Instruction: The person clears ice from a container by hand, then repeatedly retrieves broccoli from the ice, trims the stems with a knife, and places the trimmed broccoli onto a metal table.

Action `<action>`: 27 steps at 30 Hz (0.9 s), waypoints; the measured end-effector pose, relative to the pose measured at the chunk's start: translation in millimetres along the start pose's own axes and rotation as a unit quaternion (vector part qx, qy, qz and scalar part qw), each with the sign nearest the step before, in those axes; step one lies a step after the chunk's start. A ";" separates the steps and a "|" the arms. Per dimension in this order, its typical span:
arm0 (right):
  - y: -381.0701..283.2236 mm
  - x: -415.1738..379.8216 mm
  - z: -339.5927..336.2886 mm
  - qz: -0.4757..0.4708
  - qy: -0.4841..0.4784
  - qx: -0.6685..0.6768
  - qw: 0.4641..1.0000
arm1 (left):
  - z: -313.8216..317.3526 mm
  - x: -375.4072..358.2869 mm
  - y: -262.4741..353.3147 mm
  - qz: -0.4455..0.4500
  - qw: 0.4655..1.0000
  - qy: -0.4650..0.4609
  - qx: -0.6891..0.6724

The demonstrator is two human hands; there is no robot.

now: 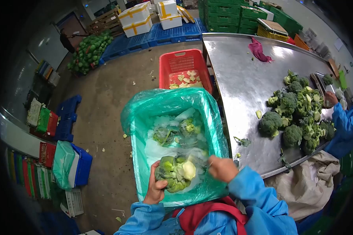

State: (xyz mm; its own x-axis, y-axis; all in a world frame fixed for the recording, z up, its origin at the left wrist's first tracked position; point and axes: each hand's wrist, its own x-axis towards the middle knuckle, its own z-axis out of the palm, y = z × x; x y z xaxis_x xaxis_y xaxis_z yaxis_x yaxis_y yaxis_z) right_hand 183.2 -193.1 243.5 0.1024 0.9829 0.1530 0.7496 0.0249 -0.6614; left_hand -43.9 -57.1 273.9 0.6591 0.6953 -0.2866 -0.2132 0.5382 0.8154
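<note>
My left hand (156, 186) is wrapped around a head of broccoli (170, 178), its pale cut stem facing right. My right hand (222, 169) is closed just right of the stem, apart from it. A blurred streak by its fingers hides what it grips, if anything. Both hands are over a crate lined with a green plastic bag (217, 129). Inside lie crushed ice (155, 150) and more broccoli (189, 126), partly under clear film or mist.
Right of the crate, a steel table (239, 90) bears a broccoli pile (290, 105), a scale (319, 88) and a pink cloth (259, 51). A co-worker's blue sleeve (343, 127) reaches in there. A red crate (184, 58) with trimmings stands ahead; a white sack (302, 184) hangs at right.
</note>
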 end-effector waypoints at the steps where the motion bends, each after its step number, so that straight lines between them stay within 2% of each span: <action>1: 50.8 -20.9 18.6 0.121 -0.046 -0.017 0.991 | -1.7 -1.3 3.1 0.017 0.999 0.001 0.037; 2: 56.1 -12.2 11.6 0.236 -0.089 -0.035 0.967 | -7.2 -0.6 6.1 0.024 0.999 0.003 0.035; 3: 57.8 -4.6 7.6 0.226 -0.087 -0.040 0.969 | -13.0 2.4 7.8 0.079 0.991 -0.001 0.110; 4: 52.6 -9.7 7.3 0.274 -0.086 0.119 0.951 | -16.4 -1.6 4.5 0.121 0.976 0.001 0.184; 5: 28.1 -13.2 3.9 0.325 -0.079 0.282 0.899 | -14.0 -1.7 5.8 0.124 0.974 0.010 0.187; 6: 7.9 -5.4 -4.0 0.328 -0.074 0.286 0.897 | -12.5 -1.4 4.5 0.120 0.974 0.005 0.191; 8: -21.0 21.2 -20.5 0.365 -0.086 0.553 0.744 | -7.6 6.1 0.7 0.245 0.941 -0.022 0.234; 9: -24.7 27.1 -14.2 0.363 -0.080 0.553 0.746 | -14.2 9.7 0.0 0.290 0.910 -0.047 0.292; 10: -25.9 31.2 -4.6 0.340 -0.084 0.601 0.718 | -15.6 10.6 -1.3 0.291 0.910 -0.051 0.291; 11: -25.7 33.3 1.1 0.316 -0.088 0.648 0.688 | -11.2 9.8 3.0 0.327 0.876 -0.076 0.348; 12: -25.7 34.7 2.1 0.315 -0.086 0.648 0.688 | -8.0 9.1 6.7 0.361 0.836 -0.100 0.402; 14: -24.9 37.1 4.2 0.321 -0.099 0.625 0.704 | -5.2 8.6 11.2 0.356 0.837 -0.103 0.403; 16: -18.0 36.4 8.2 0.346 -0.114 0.599 0.713 | -3.2 9.8 16.3 0.376 0.776 -0.120 0.492; 17: -18.9 37.2 7.6 0.344 -0.090 0.600 0.716 | -1.6 10.3 19.1 0.376 0.776 -0.120 0.492; 19: -19.3 38.7 6.5 0.343 -0.067 0.600 0.720 | 1.7 11.8 24.0 0.391 0.715 -0.149 0.560; 21: -18.7 38.4 5.5 0.330 -0.044 0.578 0.745 | 4.1 14.4 25.2 0.391 0.713 -0.153 0.562; 23: -16.2 36.7 6.4 0.336 -0.038 0.582 0.740 | 5.2 17.0 22.7 0.390 0.711 -0.157 0.564; 25: -15.2 37.0 4.7 0.341 -0.033 0.585 0.735 | 5.1 21.5 17.5 0.367 0.769 -0.138 0.505; 27: -19.6 43.9 -3.9 0.341 -0.041 0.571 0.746 | -5.4 12.3 15.1 0.360 0.762 -0.137 0.520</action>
State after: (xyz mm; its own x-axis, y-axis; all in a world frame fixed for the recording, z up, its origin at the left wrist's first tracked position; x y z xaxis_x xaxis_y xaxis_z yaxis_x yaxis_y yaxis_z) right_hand 175.5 -151.1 266.0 0.1289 0.8449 -0.5192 -0.5088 -0.3930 -0.7659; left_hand -42.8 -37.8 280.0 0.7969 0.4306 0.4238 0.0026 -0.7038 0.7104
